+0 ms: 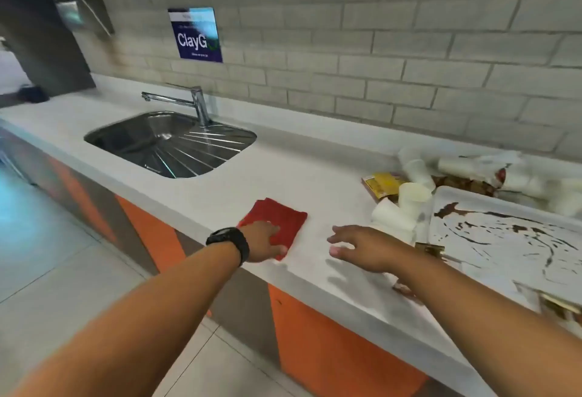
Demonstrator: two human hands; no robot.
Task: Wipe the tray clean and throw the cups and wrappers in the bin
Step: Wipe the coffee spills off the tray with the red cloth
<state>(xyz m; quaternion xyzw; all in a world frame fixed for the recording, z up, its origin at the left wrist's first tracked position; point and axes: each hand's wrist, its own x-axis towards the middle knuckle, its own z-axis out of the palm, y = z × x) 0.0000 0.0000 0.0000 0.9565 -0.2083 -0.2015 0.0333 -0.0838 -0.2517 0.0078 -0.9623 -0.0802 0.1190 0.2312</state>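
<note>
My left hand [264,240], a black watch [230,243] on its wrist, lies on a folded red cloth [282,217] at lower centre, fingers flat on the soft fabric and the thumb at its near edge. My right hand [362,248] hovers just right of it, fingers spread and loose, holding nothing. The cloth sits on a smooth white countertop [315,176] that runs across the frame above orange and grey cabinet fronts [330,355].

At the right edge lies the white tray [441,204], flat with a raised rim and smeared with brown streaks. White paper cups [412,196] cluster at its left corner, some upright, some tipped; more cups and crumpled wrappers [478,163] pile behind it, beside a yellow packet [382,182].

Centre left, a stainless steel sink [170,141] with a ribbed drainer is set into the counter, a chrome tap [176,100] over it. Pale grey brick-shaped tiles [378,34] cover the wall, with a blue sign [196,34] at upper left. Large pale floor tiles [47,255] fill the lower left.
</note>
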